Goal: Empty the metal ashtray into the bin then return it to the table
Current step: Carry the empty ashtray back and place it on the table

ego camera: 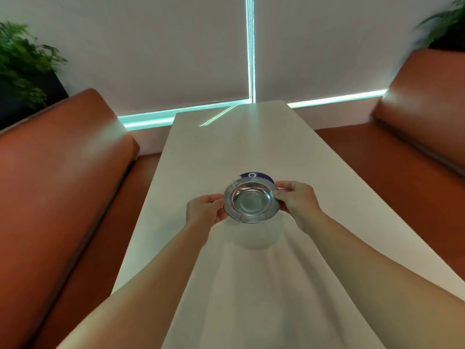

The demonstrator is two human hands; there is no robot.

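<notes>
Two orange-brown padded benches, one at left (63, 157) and one at right (412, 137). Green potted plants stand behind the left bench (22, 64) and the right bench (445, 23). Pale roller blinds (151, 54) fill the background. A dark blue sticker (255, 175) lies flat, partly hidden.

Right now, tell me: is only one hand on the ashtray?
No, the left hand and right hand each hold one side of the ashtray.
</notes>
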